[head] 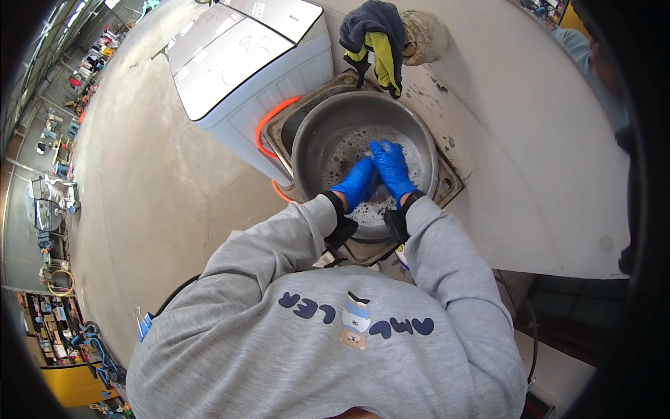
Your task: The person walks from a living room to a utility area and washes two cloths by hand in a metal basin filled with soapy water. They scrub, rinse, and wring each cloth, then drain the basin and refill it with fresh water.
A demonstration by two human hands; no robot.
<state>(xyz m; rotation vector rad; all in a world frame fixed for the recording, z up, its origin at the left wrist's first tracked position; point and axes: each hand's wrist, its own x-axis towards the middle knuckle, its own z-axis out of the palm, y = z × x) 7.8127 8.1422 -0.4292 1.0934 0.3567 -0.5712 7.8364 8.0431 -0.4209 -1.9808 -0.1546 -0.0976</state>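
Observation:
A large round grey basin (314, 125) of foamy water (366, 214) sits on a metal sink (277, 128). Over the water, near the middle of the basin, my left hand (358, 180) and my right hand (390, 165) are close together, both in blue gloves. A small pale bit shows between the fingertips; what it is, and which hand has it, I cannot tell. The palms are hidden. Behind the basin, dark grey and yellow-green cloths (384, 57) hang over a tap area that is mostly covered.
Left of the sink stands a white washing machine (261, 89), with an orange hose (261, 131) beside it. A rough round object (432, 39) is by the cloths at the wall (539, 157). Shelves with goods (57, 324) line the far left.

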